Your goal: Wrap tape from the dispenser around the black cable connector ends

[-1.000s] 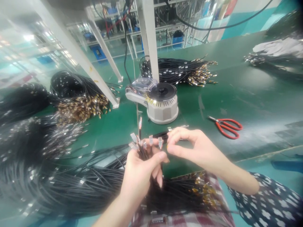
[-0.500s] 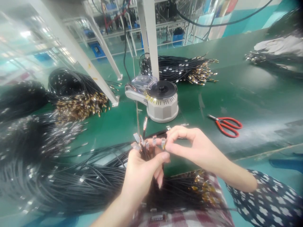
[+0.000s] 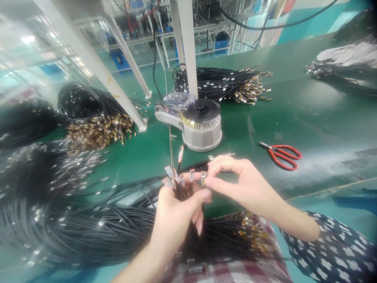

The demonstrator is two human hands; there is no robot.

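My left hand [image 3: 179, 210] is closed around several thin black cables, whose silvery flat connectors [image 3: 169, 171] fan out above the thumb and fingers. One cable end [image 3: 180, 154] sticks up higher than the others. Thumb and forefinger of my right hand [image 3: 235, 177] pinch at a single cable connector [image 3: 203, 177] on the right side of the fan. Below both hands, a thick bundle of black cables [image 3: 112, 232] runs from the left across my lap, with yellowish connector ends [image 3: 255, 236] at its right.
Behind my hands stands a white tape dispenser [image 3: 202, 135] with a black round top. Red-handled pliers [image 3: 284, 155] lie to the right on the green table [image 3: 294, 106]. Cable bundles [image 3: 218, 84] lie behind the dispenser and at the left [image 3: 97, 118]. White posts [image 3: 191, 51] rise from the table.
Both hands hold almost the same pose and place, with the right fingers still at the same connector. The view has shifted very slightly.
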